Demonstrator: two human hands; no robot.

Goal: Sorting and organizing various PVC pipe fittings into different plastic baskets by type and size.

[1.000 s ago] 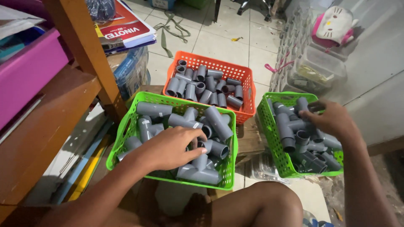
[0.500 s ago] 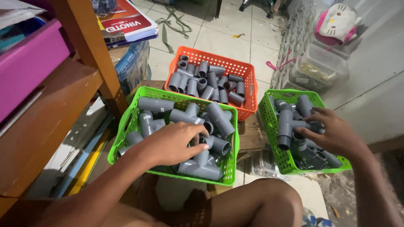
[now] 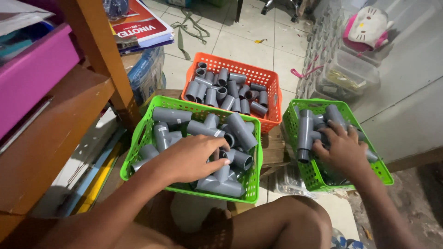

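As right hand shifted inward, left hand stayed

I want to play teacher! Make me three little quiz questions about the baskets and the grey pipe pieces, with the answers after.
1. True or false: the orange basket holds grey pipe pieces.
2. Which basket is the left hand reaching into?
A. the orange one
B. the middle green basket
C. the right green basket
3. Fill in: the right hand rests on pipe pieces in the ____ green basket.

Key:
1. True. Short grey sleeves fill it, and no hand touches it.
2. B. The left hand lies over the grey T-shaped fittings there.
3. Right. Its fingers are beside a grey T-piece; whether they grip anything cannot be told.
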